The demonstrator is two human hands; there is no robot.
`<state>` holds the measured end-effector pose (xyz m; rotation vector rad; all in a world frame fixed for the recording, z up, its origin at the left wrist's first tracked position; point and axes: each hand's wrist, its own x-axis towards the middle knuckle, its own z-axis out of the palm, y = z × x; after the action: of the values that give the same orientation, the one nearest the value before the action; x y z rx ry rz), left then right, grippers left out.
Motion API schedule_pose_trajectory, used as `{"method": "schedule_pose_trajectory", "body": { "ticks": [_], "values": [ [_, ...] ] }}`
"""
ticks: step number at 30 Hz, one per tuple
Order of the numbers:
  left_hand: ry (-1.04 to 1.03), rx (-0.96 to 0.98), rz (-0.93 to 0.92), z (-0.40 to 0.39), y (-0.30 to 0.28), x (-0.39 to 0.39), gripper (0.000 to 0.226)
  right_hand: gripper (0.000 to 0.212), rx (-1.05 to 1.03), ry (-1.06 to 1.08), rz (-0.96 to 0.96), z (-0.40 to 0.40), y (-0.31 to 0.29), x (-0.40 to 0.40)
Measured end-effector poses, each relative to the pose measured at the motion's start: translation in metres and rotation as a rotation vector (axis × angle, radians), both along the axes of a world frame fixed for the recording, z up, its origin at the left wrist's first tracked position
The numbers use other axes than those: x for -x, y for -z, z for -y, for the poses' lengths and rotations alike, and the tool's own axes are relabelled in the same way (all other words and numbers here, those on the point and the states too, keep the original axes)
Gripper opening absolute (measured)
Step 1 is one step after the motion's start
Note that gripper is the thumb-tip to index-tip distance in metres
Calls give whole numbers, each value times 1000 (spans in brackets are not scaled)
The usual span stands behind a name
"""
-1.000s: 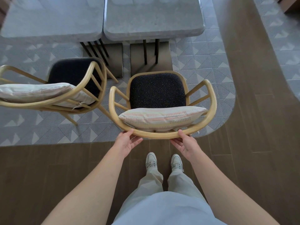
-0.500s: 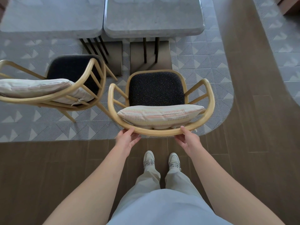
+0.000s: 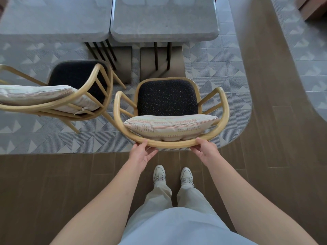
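A wooden armchair (image 3: 224, 106) with a curved back rail and a dark speckled seat stands in front of me, facing a grey stone table (image 3: 164, 20). A striped pale cushion (image 3: 169, 127) leans against its back rail. My left hand (image 3: 141, 154) grips the rail left of centre, thumb on top and fingers beneath. My right hand (image 3: 205, 151) grips the same rail right of centre, thumb over it.
A second matching chair (image 3: 99, 80) with its own cushion stands to the left, turned at an angle, close to the first. A second grey table (image 3: 53, 18) adjoins at the left. Patterned grey rug lies under the chairs; I stand on brown wood flooring.
The chair has slid a little forward toward the table, with both hands holding its back rail throughout. My feet have followed slightly.
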<state>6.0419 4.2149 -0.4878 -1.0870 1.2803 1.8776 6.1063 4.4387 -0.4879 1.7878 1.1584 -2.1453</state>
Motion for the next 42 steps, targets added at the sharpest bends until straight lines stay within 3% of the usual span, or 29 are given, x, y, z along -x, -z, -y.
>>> {"method": "schedule_pose_trajectory", "body": {
  "ticks": [16, 20, 24, 27, 30, 34, 37, 42],
  "values": [
    [39, 53, 9, 3, 2, 2, 28, 35, -12, -29, 3, 3, -3, -7],
    [151, 224, 24, 0, 3, 7, 38, 38, -85, -54, 60, 10, -11, 0],
    [197, 422, -22, -10, -19, 21, 53, 63, -287, -105, 126, 21, -40, 15],
    [202, 477, -165, -14, -47, 35, 60, 68, -422, -187, 23, 29, -69, 24],
    [237, 468, -321, -19, -86, 55, 54, 54, -503, -312, -174, 35, -110, 38],
    [197, 284, -477, -28, -145, 78, 55, 46, -526, -431, -361, 32, -158, 62],
    [208, 173, -600, -33, -186, 93, 55, 58, -535, -486, -447, 29, -189, 82],
    [243, 84, -779, -44, -243, 103, 55, 61, -481, -435, -633, 28, -237, 105]
  ]
}}
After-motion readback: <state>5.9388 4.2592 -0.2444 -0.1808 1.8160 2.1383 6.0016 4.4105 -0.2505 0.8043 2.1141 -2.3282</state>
